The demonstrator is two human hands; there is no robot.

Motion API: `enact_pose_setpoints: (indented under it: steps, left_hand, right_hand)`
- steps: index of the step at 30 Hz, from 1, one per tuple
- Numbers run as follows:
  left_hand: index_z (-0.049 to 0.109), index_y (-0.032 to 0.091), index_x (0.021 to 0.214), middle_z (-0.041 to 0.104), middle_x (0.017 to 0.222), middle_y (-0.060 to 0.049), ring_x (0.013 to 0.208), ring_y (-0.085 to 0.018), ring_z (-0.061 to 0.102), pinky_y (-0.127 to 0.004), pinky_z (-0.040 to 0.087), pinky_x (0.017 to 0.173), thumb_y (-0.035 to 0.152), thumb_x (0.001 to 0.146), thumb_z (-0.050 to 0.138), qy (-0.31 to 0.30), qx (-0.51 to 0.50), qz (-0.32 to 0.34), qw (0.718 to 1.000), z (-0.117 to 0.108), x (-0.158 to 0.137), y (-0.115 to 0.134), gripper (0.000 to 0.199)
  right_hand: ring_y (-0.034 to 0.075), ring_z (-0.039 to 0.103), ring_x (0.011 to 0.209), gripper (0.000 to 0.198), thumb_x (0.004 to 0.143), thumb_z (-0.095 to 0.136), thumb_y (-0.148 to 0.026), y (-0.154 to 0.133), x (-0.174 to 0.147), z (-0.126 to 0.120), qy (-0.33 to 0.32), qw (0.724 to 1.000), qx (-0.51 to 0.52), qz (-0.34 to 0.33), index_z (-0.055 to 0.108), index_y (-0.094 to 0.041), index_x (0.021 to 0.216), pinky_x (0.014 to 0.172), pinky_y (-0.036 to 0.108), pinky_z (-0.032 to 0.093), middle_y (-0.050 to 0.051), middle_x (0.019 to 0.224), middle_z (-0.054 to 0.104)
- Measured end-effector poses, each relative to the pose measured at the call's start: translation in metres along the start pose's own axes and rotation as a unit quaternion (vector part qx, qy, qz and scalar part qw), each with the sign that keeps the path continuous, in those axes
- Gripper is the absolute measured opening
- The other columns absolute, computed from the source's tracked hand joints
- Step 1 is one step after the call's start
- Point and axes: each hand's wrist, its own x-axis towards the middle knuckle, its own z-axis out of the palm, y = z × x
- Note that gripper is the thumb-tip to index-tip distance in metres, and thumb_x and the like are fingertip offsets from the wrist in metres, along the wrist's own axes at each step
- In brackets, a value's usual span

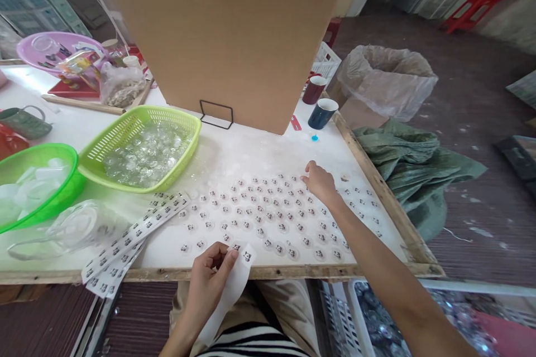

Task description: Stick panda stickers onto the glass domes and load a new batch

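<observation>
My left hand (pixel 213 272) pinches a white strip of panda stickers (pixel 247 257) near the table's front edge, with its blank tail hanging toward my lap. My right hand (pixel 320 184) reaches to the far side of the spread of small clear discs (pixel 282 227), its fingers curled and the fingertips down at the tabletop. Anything small between those fingertips is hidden. Many discs lie flat in loose rows, each bearing a little black-and-white panda. More panda sticker strips (pixel 125 242) lie crossed at the left, partly over the front edge.
A yellow-green basket (pixel 192 148) of clear pieces stands left, beside a green bowl (pixel 73 178) of white pieces. A tall cardboard sheet (pixel 234 28) rises behind. Two mugs, dark red (pixel 313 91) and blue (pixel 322 116), stand back right. A wooden rim (pixel 377 184) borders the table.
</observation>
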Motion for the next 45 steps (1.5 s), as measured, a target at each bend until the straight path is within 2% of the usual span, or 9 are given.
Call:
enact_pose_setpoints:
  steps: [3, 8, 12, 17, 20, 24, 28, 33, 45]
  left_hand:
    - [0.063, 0.017, 0.068, 0.058, 0.056, 0.000, 0.052, -0.013, 0.051, -0.022, 0.040, 0.048, 0.057, 0.079, 0.069, 0.008, -0.002, 0.016, 1.000, -0.001, -0.002, 0.000, 0.042]
    - [0.062, 0.017, 0.070, 0.058, 0.058, 0.000, 0.053, -0.013, 0.051, -0.022, 0.040, 0.050, 0.055, 0.082, 0.067, 0.003, -0.012, 0.008, 1.000, -0.003, -0.005, -0.001, 0.039]
    - [0.060, 0.017, 0.069, 0.053, 0.056, 0.001, 0.053, -0.012, 0.048, -0.022, 0.036, 0.050, 0.052, 0.083, 0.067, 0.012, -0.013, 0.003, 1.000, -0.001, -0.003, 0.000, 0.038]
    - [0.055, 0.017, 0.067, 0.047, 0.058, 0.004, 0.054, -0.010, 0.039, -0.021, 0.030, 0.051, 0.050, 0.085, 0.065, 0.032, -0.012, 0.017, 0.999, 0.003, 0.002, 0.005, 0.038]
    - [0.055, 0.017, 0.068, 0.047, 0.058, 0.005, 0.054, -0.009, 0.038, -0.021, 0.030, 0.051, 0.048, 0.086, 0.064, 0.041, -0.018, 0.024, 0.999, 0.004, 0.003, 0.005, 0.038]
    - [0.058, 0.016, 0.072, 0.051, 0.061, 0.003, 0.057, -0.011, 0.044, -0.022, 0.034, 0.054, 0.047, 0.087, 0.064, 0.037, -0.016, 0.023, 0.999, 0.004, 0.002, 0.002, 0.035]
    - [0.065, 0.016, 0.096, 0.060, 0.071, -0.001, 0.063, -0.013, 0.051, -0.022, 0.039, 0.057, 0.044, 0.088, 0.064, 0.014, -0.011, 0.024, 1.000, 0.003, 0.001, 0.000, 0.029]
    - [0.059, 0.016, 0.076, 0.057, 0.067, 0.001, 0.060, -0.011, 0.048, -0.021, 0.037, 0.056, 0.043, 0.087, 0.065, 0.019, -0.051, 0.022, 0.998, 0.004, 0.001, 0.001, 0.030]
    - [0.050, 0.018, 0.065, 0.042, 0.057, 0.006, 0.054, -0.009, 0.035, -0.022, 0.028, 0.051, 0.045, 0.084, 0.067, 0.071, -0.028, 0.028, 0.997, 0.005, 0.002, 0.000, 0.038]
  right_hand:
    - [0.024, 0.062, 0.086, 0.004, 0.086, 0.059, -0.022, 0.000, -0.004, -0.002, -0.004, 1.000, -0.003, 0.000, 0.058, -0.019, 0.085, 0.072, 0.032, 0.038, 0.010, 0.093, 0.065]
    - [0.022, 0.061, 0.081, 0.012, 0.088, 0.051, -0.023, -0.001, -0.014, -0.010, 0.004, 0.999, 0.031, 0.009, 0.061, -0.018, 0.082, 0.069, 0.031, 0.038, 0.008, 0.087, 0.067]
    - [0.019, 0.059, 0.072, 0.013, 0.087, 0.053, -0.028, -0.028, -0.052, -0.019, 0.037, 0.978, 0.206, -0.003, 0.062, -0.019, 0.084, 0.068, 0.030, 0.040, 0.005, 0.082, 0.066]
    - [0.017, 0.057, 0.073, 0.027, 0.087, 0.058, -0.047, -0.088, -0.139, -0.027, -0.205, 0.875, 0.409, -0.158, 0.066, -0.022, 0.093, 0.066, 0.029, 0.043, 0.002, 0.080, 0.064]
    - [0.015, 0.054, 0.073, 0.026, 0.081, 0.069, -0.044, -0.110, -0.174, -0.028, -0.280, 0.832, 0.437, -0.198, 0.064, -0.023, 0.095, 0.069, 0.029, 0.043, 0.000, 0.082, 0.062]
    - [0.013, 0.047, 0.068, 0.022, 0.083, 0.066, -0.041, -0.116, -0.183, -0.023, -0.271, 0.835, 0.436, -0.197, 0.058, -0.022, 0.077, 0.066, 0.028, 0.039, -0.002, 0.072, 0.055]
    - [0.013, 0.047, 0.067, 0.023, 0.086, 0.062, -0.041, -0.115, -0.181, -0.024, -0.296, 0.831, 0.426, -0.202, 0.060, -0.021, 0.075, 0.063, 0.027, 0.037, -0.002, 0.069, 0.056]
    - [0.015, 0.052, 0.072, 0.028, 0.093, 0.052, -0.043, -0.115, -0.186, -0.024, -0.326, 0.819, 0.419, -0.219, 0.063, -0.021, 0.081, 0.063, 0.027, 0.037, 0.000, 0.074, 0.060]
    - [0.015, 0.053, 0.069, 0.012, 0.088, 0.060, -0.036, -0.117, -0.192, -0.013, -0.233, 0.856, 0.408, -0.217, 0.063, -0.024, 0.088, 0.064, 0.029, 0.041, -0.001, 0.074, 0.061]
